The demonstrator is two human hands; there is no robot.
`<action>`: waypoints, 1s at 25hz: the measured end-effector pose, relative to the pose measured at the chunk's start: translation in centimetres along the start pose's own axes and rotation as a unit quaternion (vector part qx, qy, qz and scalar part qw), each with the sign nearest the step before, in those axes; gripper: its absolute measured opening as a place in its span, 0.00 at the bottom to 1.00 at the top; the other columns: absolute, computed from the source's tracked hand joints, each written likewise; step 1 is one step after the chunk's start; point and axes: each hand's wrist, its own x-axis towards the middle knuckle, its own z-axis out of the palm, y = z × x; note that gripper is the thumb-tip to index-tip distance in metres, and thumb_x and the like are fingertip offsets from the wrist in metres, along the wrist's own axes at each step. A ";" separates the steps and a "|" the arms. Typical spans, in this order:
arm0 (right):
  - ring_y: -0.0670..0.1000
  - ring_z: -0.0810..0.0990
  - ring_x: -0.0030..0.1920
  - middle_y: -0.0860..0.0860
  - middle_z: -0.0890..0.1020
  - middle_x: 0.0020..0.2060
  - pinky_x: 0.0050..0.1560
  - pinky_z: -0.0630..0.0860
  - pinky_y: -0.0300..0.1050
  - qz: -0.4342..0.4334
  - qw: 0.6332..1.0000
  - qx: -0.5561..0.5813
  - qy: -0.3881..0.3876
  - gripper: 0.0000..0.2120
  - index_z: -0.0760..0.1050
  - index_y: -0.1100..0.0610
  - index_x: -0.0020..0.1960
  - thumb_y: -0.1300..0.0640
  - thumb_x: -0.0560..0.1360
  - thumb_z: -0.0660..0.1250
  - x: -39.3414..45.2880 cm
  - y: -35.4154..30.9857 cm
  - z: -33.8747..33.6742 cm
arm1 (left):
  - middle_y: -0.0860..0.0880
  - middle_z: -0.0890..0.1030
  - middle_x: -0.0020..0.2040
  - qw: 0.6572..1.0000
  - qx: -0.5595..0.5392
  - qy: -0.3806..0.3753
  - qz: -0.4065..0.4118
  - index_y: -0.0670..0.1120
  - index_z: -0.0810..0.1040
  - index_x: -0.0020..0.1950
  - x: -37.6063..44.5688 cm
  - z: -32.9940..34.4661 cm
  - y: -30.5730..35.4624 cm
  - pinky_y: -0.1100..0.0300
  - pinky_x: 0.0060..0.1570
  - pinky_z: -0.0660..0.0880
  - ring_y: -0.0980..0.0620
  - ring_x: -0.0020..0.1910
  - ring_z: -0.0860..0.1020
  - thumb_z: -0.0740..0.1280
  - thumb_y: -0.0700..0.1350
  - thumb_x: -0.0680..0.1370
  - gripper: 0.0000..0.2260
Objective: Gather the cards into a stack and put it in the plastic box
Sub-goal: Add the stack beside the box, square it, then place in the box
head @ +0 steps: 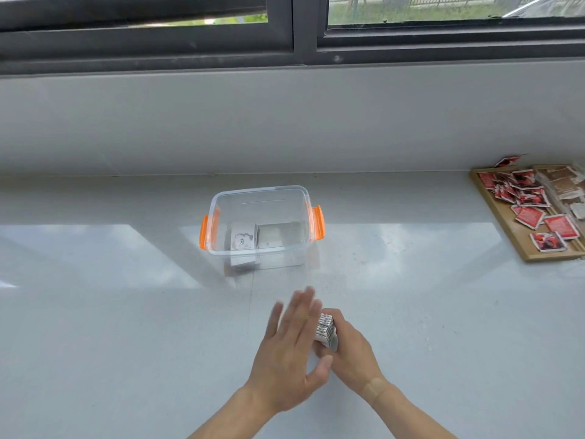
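A stack of white cards (326, 331) stands on edge on the pale counter, near the front centre. My right hand (353, 350) is wrapped around the stack from the right. My left hand (289, 346) is flat with fingers spread and blurred, its palm against the left side of the stack. Behind them stands a clear plastic box (297, 258) with orange side latches and no lid. Inside it lie some white cards (243, 240), one showing the word "love".
A wooden tray (506, 231) with red and brown sachets sits at the right edge of the counter. A grey wall and a dark window frame (304, 42) rise behind the counter.
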 end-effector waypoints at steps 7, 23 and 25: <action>0.41 0.78 0.42 0.39 0.80 0.41 0.41 0.77 0.43 0.001 1.000 0.009 -0.006 0.21 0.66 0.33 0.55 0.48 0.65 0.66 0.0 0.1 0.1 | 0.46 0.47 0.80 0.995 0.017 -0.094 -0.009 0.44 0.48 0.78 -0.2 0.8 -0.3 0.46 0.75 0.50 0.48 0.79 0.48 0.59 0.55 0.78 0.35; 0.47 0.83 0.42 0.46 0.85 0.44 0.42 0.79 0.43 0.043 0.986 0.135 -0.084 0.13 0.76 0.43 0.51 0.51 0.68 0.74 1.2 -0.8 -2.8 | 0.46 0.79 0.59 0.781 -0.477 -0.128 -0.381 0.55 0.72 0.62 0.6 -0.1 -3.1 0.57 0.54 0.79 0.49 0.54 0.80 0.70 0.46 0.70 0.22; 0.48 0.82 0.42 0.52 0.85 0.45 0.38 0.78 0.42 0.062 0.978 0.152 -0.129 0.14 0.77 0.46 0.53 0.50 0.68 0.73 1.6 -2.0 -3.4 | 0.44 0.80 0.55 0.769 -0.489 -0.108 -0.397 0.52 0.74 0.59 0.7 -1.0 -3.1 0.53 0.51 0.80 0.46 0.52 0.81 0.70 0.46 0.69 0.18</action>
